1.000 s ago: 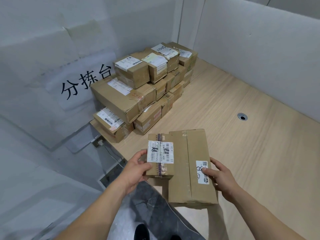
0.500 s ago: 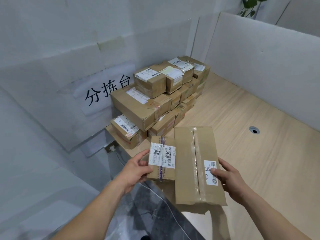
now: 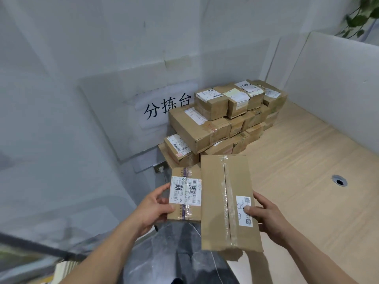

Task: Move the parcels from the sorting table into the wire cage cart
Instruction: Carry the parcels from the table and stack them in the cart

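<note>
- Spreading wide across the right side: one wooden sorting table (image 3: 307, 181), bare over most of its top, with a single round cable hole (image 3: 339, 180) well apart from everything else; its near-left edge running diagonally down under the two held boxes.
- Enclosing the table: white partition panels (image 3: 332, 74) on the far and right sides, leaving open room only toward the viewer and the left.
- Hanging on the left panel: one paper sign (image 3: 164, 107) with three black characters, partly hidden behind the stack.
- Sitting in the far-left corner of the table: one stack of parcels (image 3: 223, 121), roughly a dozen brown boxes in about three tiers; exact count impossible to tell, as several are hidden behind others.
- Being held out over the table's near edge, above the grey floor (image 3: 184, 263): two parcels, side by side and touching.
- Running away from the viewer with its long axis: the long taped box (image 3: 217, 201), tape seam lengthwise, small white label near the right edge.
- Lying to its left, also lengthwise away from the viewer: the small labelled box (image 3: 185, 194), white barcode label facing up.
- Gripping the long box's right edge: right hand (image 3: 266, 216), thumb pressing on the label, fingers curled beneath.
- Gripping the small box's left edge: left hand (image 3: 152, 206), thumb on top, fingers under.
- Peeking in at the top right: one leafy plant (image 3: 361, 15).
</note>
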